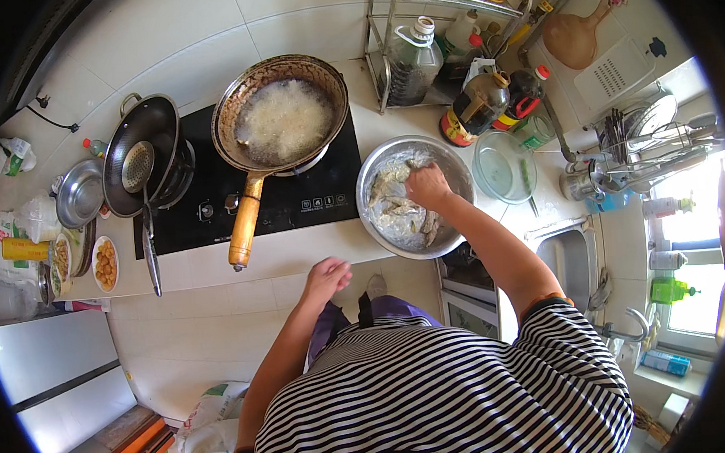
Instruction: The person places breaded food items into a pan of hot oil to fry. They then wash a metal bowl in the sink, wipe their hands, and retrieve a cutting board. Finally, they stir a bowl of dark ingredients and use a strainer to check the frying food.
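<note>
My right hand point(428, 188) reaches down into a large steel bowl point(418, 252) of pieces of food coated in pale batter point(398, 209). Its fingertips are among the pieces; whether they grip one is hidden. Away from the counter's front edge, in front of my body, my left hand point(329, 278) is held with curled fingers and no object visible in it. A wok with a wooden handle point(248, 220) stands on the black gas hob point(288, 209), left of the bowl, with pale foaming oil point(289, 119) in it.
A second dark wok point(114, 178) holds a skimmer point(138, 166) at the hob's left. Beyond it are a steel basin point(81, 195) and a plate of fried balls point(105, 264). Right of the bowl stand a glass bowl point(501, 173), sauce bottles point(482, 103) and a sink point(567, 259).
</note>
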Demonstrator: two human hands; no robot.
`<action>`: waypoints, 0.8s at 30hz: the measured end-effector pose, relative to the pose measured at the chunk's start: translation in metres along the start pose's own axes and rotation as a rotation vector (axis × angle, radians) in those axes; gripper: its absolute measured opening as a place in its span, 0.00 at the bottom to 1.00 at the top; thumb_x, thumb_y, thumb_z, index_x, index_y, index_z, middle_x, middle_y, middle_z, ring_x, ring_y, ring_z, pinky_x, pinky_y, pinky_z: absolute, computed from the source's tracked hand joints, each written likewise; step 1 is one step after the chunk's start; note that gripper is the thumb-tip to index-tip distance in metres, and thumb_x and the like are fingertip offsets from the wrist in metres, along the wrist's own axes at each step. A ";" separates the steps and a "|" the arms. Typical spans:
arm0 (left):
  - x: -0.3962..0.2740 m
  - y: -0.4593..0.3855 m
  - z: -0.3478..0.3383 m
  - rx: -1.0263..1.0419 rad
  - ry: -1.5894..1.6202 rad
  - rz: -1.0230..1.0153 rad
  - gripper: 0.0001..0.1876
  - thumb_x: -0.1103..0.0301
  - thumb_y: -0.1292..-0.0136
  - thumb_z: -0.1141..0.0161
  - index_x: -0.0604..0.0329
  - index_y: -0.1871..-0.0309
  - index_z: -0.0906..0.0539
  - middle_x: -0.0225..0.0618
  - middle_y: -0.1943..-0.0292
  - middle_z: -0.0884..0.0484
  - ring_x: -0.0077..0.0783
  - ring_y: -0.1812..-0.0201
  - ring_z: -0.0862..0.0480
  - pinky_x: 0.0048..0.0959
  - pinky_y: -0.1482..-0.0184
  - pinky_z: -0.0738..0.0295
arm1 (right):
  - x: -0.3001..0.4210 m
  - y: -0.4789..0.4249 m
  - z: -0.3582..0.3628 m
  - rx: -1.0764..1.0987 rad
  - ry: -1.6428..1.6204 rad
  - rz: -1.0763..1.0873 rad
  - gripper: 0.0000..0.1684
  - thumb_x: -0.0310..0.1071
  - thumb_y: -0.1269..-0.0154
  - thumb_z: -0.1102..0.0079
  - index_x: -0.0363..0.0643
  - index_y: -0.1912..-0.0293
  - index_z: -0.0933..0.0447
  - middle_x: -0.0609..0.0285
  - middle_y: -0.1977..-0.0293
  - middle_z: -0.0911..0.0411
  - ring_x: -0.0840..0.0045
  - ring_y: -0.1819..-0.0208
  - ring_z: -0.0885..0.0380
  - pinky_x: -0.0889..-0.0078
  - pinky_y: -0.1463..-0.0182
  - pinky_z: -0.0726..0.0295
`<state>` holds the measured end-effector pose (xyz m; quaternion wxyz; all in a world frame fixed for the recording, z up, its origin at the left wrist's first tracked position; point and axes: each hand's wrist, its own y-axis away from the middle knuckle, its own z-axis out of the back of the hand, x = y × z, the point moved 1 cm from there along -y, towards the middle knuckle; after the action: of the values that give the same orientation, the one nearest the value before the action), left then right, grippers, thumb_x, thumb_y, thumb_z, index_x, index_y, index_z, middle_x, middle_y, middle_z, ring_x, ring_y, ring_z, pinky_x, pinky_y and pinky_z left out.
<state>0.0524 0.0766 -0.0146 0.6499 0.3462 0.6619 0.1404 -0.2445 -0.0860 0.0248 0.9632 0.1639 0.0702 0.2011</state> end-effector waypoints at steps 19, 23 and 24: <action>-0.028 -0.055 -0.096 -0.069 0.105 0.007 0.12 0.60 0.28 0.44 0.60 0.63 0.22 0.34 0.70 0.16 0.19 0.75 0.22 0.19 0.73 0.27 | -0.010 -0.019 -0.047 -0.443 -0.071 -0.359 0.12 0.34 0.41 0.49 0.46 0.68 0.16 0.58 0.64 0.17 0.68 0.56 0.19 0.61 0.47 0.31; -0.034 -0.054 -0.099 -0.094 0.126 0.010 0.11 0.63 0.28 0.45 0.61 0.65 0.21 0.34 0.72 0.16 0.19 0.75 0.22 0.19 0.74 0.27 | -0.004 -0.037 -0.043 -0.371 -0.174 -0.473 0.12 0.35 0.41 0.48 0.47 0.68 0.15 0.59 0.65 0.16 0.67 0.57 0.17 0.59 0.48 0.29; -0.036 -0.055 -0.099 -0.104 0.138 0.013 0.11 0.64 0.28 0.45 0.61 0.65 0.21 0.34 0.72 0.16 0.19 0.75 0.22 0.19 0.74 0.27 | 0.003 -0.044 -0.041 -0.343 -0.210 -0.445 0.11 0.35 0.41 0.47 0.48 0.68 0.15 0.59 0.65 0.16 0.67 0.57 0.17 0.59 0.48 0.29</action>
<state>-0.0600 0.0403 -0.0105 0.6190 0.3058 0.6946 0.2022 -0.2342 -0.1116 -0.0286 0.9992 -0.0007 -0.0306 -0.0242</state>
